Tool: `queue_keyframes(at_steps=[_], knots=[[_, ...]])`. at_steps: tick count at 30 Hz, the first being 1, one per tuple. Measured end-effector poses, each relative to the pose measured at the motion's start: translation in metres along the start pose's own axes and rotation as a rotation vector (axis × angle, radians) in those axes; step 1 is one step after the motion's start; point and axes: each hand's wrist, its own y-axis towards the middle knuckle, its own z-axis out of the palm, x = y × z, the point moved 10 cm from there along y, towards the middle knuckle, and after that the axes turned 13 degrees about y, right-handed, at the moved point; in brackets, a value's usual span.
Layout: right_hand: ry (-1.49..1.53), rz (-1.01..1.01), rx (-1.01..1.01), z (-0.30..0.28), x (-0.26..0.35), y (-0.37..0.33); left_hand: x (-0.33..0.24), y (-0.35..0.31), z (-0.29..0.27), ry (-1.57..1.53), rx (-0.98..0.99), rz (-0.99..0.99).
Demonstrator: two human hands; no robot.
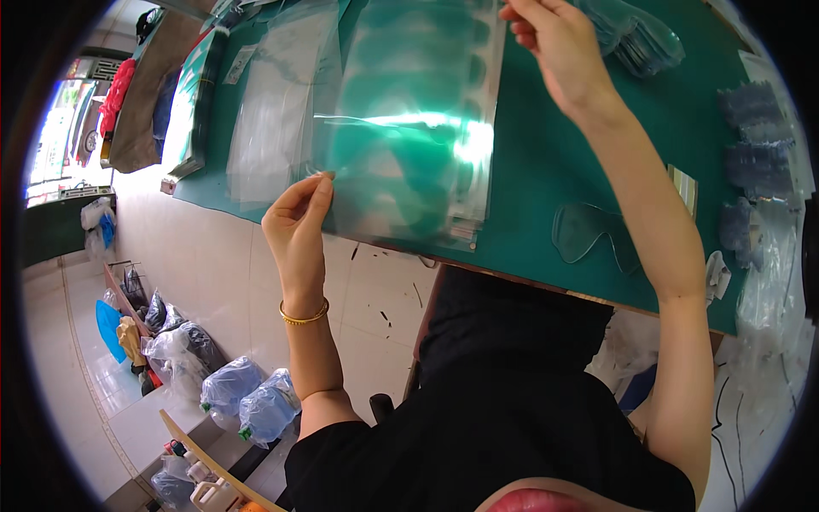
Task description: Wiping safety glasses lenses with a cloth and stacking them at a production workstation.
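A clear, glossy plastic sheet (401,149) with rounded cut-out shapes showing in it lies over a stack of similar sheets on the green table (533,162). My left hand (299,213), a gold bangle at its wrist, pinches the sheet's left edge between thumb and forefinger. My right hand (559,55) is at the far right edge of the sheet, its fingers bent and closed there; the fingertips are partly cut off by the frame's top. Left of the sheet lies another pile of clear film (277,119). A single clear goggle-shaped lens (580,235) rests below my right forearm.
Stacked clear lens pieces (644,47) lie at the far right, with more bundles (755,166) along the right edge. A strapped stack of sheets (192,102) stands at the table's left end. Large water bottles (269,410) and bags are on the floor at left.
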Motion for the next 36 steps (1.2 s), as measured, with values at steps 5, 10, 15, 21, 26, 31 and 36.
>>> queue_keyframes(at_steps=[5, 10, 15, 21, 26, 31, 36], knots=[[-0.326, -0.259, 0.464, 0.087, 0.016, -0.07, -0.015, -0.01, 0.012, -0.145, 0.027, 0.047], [-0.549, -0.438, 0.59, 0.137, 0.009, -0.101, -0.057, -0.008, 0.035, -0.121, 0.104, 0.307], [-0.395, -0.091, 0.615, 0.126, -0.007, -0.079, -0.058, -0.008, 0.037, -0.058, 0.113, 0.346], [0.096, 0.172, 0.057, -0.015, -0.012, -0.013, -0.018, -0.004, 0.016, 0.0, -0.057, 0.092], [-0.056, -0.319, -0.205, -0.072, 0.084, -0.041, -0.067, -0.023, 0.001, 0.665, -0.45, 0.484], [-0.966, -1.117, 0.401, 0.019, 0.13, -0.164, -0.082, -0.057, 0.082, -0.506, 0.284, 0.198], [-0.941, -1.361, 0.43, 0.015, 0.105, -0.232, -0.116, -0.105, 0.185, -0.967, 0.671, -0.093]])
